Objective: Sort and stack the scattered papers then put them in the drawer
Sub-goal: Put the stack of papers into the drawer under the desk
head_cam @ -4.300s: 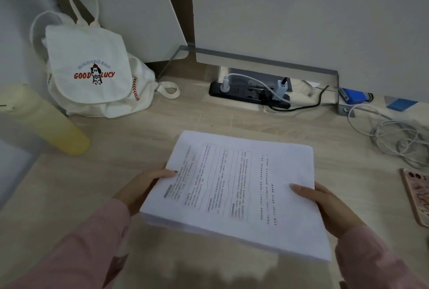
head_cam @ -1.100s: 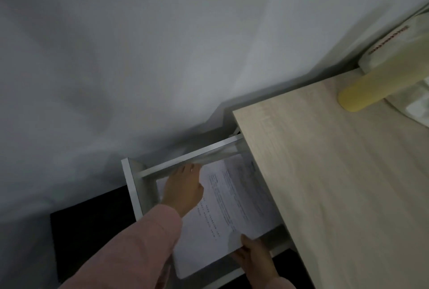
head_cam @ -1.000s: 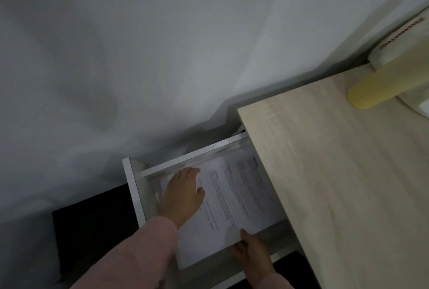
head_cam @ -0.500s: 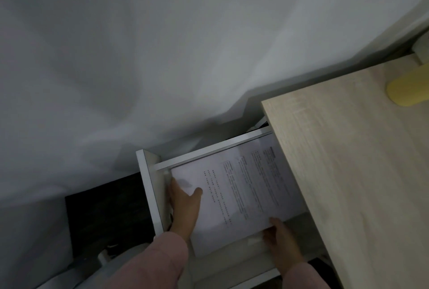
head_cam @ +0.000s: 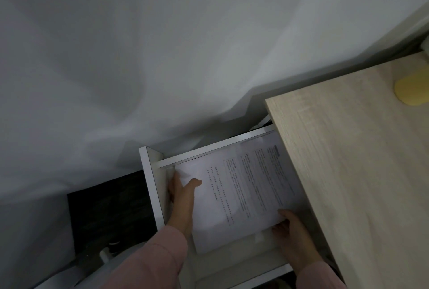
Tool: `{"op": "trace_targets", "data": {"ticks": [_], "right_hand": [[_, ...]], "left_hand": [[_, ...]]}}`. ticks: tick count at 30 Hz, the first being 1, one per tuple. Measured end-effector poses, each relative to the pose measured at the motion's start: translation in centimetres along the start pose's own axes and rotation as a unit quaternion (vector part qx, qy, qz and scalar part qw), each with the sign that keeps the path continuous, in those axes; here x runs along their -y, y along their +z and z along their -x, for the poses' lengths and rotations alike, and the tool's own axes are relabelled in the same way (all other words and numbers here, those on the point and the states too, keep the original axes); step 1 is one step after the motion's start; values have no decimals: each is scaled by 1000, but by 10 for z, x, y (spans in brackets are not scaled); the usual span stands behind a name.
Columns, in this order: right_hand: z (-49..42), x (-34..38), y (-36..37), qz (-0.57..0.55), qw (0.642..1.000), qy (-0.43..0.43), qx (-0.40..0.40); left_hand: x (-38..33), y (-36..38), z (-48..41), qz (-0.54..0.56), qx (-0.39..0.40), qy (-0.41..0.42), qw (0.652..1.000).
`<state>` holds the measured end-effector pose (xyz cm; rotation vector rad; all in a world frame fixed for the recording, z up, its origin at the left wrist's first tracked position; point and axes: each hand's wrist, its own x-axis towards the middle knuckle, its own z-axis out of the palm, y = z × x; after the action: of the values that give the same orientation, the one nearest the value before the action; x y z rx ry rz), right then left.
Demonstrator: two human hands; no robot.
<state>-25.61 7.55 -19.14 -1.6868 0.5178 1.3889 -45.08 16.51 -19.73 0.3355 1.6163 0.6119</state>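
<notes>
At lower centre we see the white drawer (head_cam: 150, 172) standing open. Just inside its left wall, the left hand (head_cam: 183, 193) grips the paper stack (head_cam: 239, 198) by its edge, thumb on top. The stack lies in the drawer, partly under the desk (head_cam: 362, 184). At lower right, the right hand (head_cam: 293, 233) seems to pinch its corner, though the light is dim.

The flat white paper stack (head_cam: 243, 195) carries fine black print in narrow columns and boxed blocks; its left end is plain. The rectangular white board drawer (head_cam: 148, 172) looks duller grey-white inside. The laminate desk top (head_cam: 359, 184) is pale beige with a straight wood-grain pattern. At its right edge sits a rounded, soft yellow plastic object (head_cam: 413, 90). The fabric sleeves (head_cam: 157, 258) are dusty pink. The wall (head_cam: 162, 44) is grey-white, and the floor patch (head_cam: 109, 207) left of the drawer is black.
</notes>
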Motion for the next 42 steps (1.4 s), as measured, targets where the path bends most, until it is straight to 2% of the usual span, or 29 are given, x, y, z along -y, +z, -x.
{"op": "trace_targets", "data": {"ticks": [7,12,17,21,24,26,27,29,30,31,32,33,34,36,40,42], "right_hand": [[12,-18,1,-4,997,66,32],[19,-20,5,-44,996,53,58],[22,-25,-8,-26,996,50,68],[33,-20,-11,14,996,70,53],[59,-9,-9,139,984,-1,109],[83,4,-6,260,945,-121,158],[93,12,-6,317,910,-213,163],[105,32,-6,395,812,-405,144],[105,42,-6,426,754,-484,122],[99,52,-9,466,690,-547,91],[90,61,-14,513,628,-583,50],[79,68,-20,556,578,-598,6],[68,74,-28,590,548,-592,-31],[51,78,-42,628,537,-559,-66],[34,78,-56,632,491,-593,-91],[31,79,-56,612,489,-615,-92]], "left_hand": [[2,-4,2,14,8,8,1000],[-1,-3,-1,55,22,11,998],[-1,-6,-2,66,35,22,997],[-5,-4,12,-3,29,28,999],[-14,-2,38,-101,48,89,990],[-17,-9,56,-185,61,162,967],[-18,-15,62,-240,51,205,947],[-20,-29,72,-382,-4,301,874],[-21,-37,73,-439,-44,334,833],[-22,-43,74,-470,-78,343,810],[-22,-47,74,-480,-98,332,806],[-23,-48,75,-469,-98,303,824],[-24,-48,77,-445,-83,267,851],[-25,-44,79,-403,-50,225,886],[-29,-32,81,-396,-48,219,890],[-30,-21,84,-404,-37,222,886]]}}
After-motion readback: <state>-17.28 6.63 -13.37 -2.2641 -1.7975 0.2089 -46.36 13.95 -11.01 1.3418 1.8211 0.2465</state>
